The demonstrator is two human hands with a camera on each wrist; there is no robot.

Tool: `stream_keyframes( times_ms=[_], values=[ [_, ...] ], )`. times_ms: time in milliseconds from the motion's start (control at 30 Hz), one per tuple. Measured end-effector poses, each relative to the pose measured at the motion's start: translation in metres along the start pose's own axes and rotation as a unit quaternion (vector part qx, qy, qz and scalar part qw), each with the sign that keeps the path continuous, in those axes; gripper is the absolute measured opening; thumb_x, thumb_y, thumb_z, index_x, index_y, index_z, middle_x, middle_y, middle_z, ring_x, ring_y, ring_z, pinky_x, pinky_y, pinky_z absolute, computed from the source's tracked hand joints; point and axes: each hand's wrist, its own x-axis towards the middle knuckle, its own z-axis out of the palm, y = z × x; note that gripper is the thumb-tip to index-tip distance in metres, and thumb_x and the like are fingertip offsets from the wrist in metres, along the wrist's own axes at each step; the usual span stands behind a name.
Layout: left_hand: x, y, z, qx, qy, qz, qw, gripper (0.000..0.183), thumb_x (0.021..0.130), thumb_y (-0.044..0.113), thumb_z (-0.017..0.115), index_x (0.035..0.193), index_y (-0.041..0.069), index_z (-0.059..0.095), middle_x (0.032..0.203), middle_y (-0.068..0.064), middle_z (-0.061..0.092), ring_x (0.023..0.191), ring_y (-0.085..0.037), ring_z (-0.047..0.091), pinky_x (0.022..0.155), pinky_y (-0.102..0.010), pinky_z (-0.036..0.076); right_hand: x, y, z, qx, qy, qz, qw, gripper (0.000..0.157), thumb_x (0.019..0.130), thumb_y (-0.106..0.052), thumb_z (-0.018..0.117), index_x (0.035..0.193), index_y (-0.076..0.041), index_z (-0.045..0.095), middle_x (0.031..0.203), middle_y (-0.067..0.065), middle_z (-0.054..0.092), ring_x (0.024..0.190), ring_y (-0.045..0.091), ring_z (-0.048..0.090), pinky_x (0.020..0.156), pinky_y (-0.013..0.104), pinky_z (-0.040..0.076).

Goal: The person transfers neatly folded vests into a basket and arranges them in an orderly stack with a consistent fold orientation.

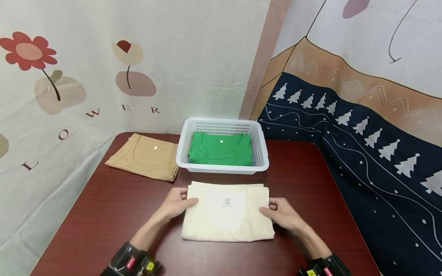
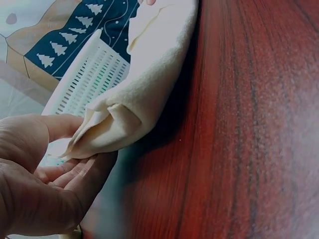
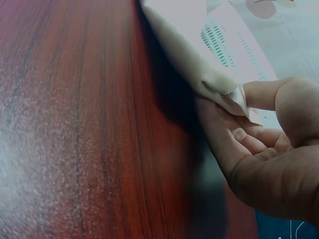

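Observation:
A cream shirt [image 1: 221, 218], folded to a rectangle with a printed neck label, is held by both hands in front of the basket. My left hand [image 1: 177, 203] pinches its left edge, thumb on top and fingers beneath; the left wrist view shows the folded layers of the shirt [image 2: 149, 69] between thumb and fingers. At the opposite edge my right hand [image 1: 283, 214] pinches the cloth the same way, and in the right wrist view the shirt [image 3: 184, 50] stands off the table there, with a dark shadow under it.
A white plastic basket [image 1: 222, 168] stands behind the shirt, with a folded green shirt [image 1: 221, 149] inside. Left of it lies a folded tan shirt [image 1: 148, 157] on the dark red table [image 1: 310, 184]. Printed cloths hang behind and at the right.

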Motion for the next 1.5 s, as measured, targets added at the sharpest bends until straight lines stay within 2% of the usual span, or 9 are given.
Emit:
stream_keyframes(
  times_ms=[133,300,533,767,900,1133,1500],
  values=[
    [-0.003,0.001,-0.002,-0.004,-0.004,0.016,0.9999,0.046,0.101,0.013,0.08,0.139,-0.01,0.071,0.108,-0.023,0.085,0.089,-0.023,0.082,0.079,-0.035,0.067,0.0,-0.003,-0.001,-0.014,0.001,-0.004,1.0,0.036,0.109,-0.02,0.076,0.129,0.008,0.071,0.096,0.013,0.082,0.084,0.021,0.08,0.075,0.034,0.068],
    [-0.01,0.006,-0.006,0.0,-0.006,0.039,0.9992,0.051,0.104,0.015,0.079,0.147,-0.01,0.066,0.118,-0.027,0.083,0.099,-0.027,0.083,0.085,-0.041,0.07,-0.001,-0.008,-0.002,-0.044,0.004,-0.008,0.999,0.031,0.107,-0.024,0.078,0.123,0.003,0.074,0.085,0.007,0.077,0.078,0.014,0.073,0.073,0.028,0.062],
    [-0.016,0.012,-0.013,0.024,0.0,0.048,0.9986,0.055,0.105,0.018,0.079,0.151,-0.008,0.065,0.123,-0.022,0.083,0.11,-0.023,0.08,0.093,-0.036,0.068,-0.006,-0.015,-0.008,-0.049,0.0,-0.026,0.998,0.034,0.108,-0.025,0.078,0.127,0.003,0.074,0.092,0.011,0.082,0.081,0.012,0.073,0.075,0.026,0.06],
    [-0.02,0.019,-0.019,0.035,0.002,0.05,0.9981,0.057,0.106,0.022,0.079,0.154,-0.006,0.064,0.125,-0.018,0.083,0.112,-0.021,0.079,0.092,-0.029,0.064,-0.01,-0.024,-0.011,-0.04,-0.005,-0.039,0.998,0.036,0.109,-0.023,0.076,0.131,0.005,0.072,0.103,0.014,0.086,0.087,0.015,0.08,0.079,0.029,0.065],
    [-0.023,0.025,-0.024,0.036,0.001,0.056,0.9978,0.054,0.106,0.023,0.079,0.151,-0.004,0.066,0.123,-0.017,0.084,0.109,-0.019,0.08,0.091,-0.028,0.063,-0.013,-0.032,-0.013,-0.036,-0.003,-0.042,0.998,0.04,0.109,-0.022,0.077,0.135,0.007,0.07,0.109,0.017,0.086,0.09,0.018,0.083,0.081,0.031,0.067],
    [-0.025,0.038,-0.034,0.017,-0.012,0.087,0.996,0.051,0.108,0.019,0.077,0.15,-0.006,0.065,0.122,-0.021,0.083,0.101,-0.016,0.08,0.085,-0.027,0.066,-0.017,-0.05,-0.018,-0.024,-0.007,-0.066,0.998,0.047,0.109,-0.019,0.076,0.142,0.012,0.065,0.118,0.026,0.083,0.094,0.021,0.085,0.083,0.038,0.071],
    [-0.018,0.063,-0.046,0.007,-0.002,0.101,0.9948,0.048,0.109,0.021,0.076,0.149,-0.004,0.066,0.122,-0.023,0.08,0.097,-0.016,0.076,0.084,-0.029,0.066,-0.01,-0.075,-0.029,-0.025,0.005,-0.108,0.994,0.048,0.111,-0.016,0.073,0.147,0.014,0.061,0.121,0.032,0.08,0.094,0.023,0.086,0.083,0.039,0.072]
  ],
)
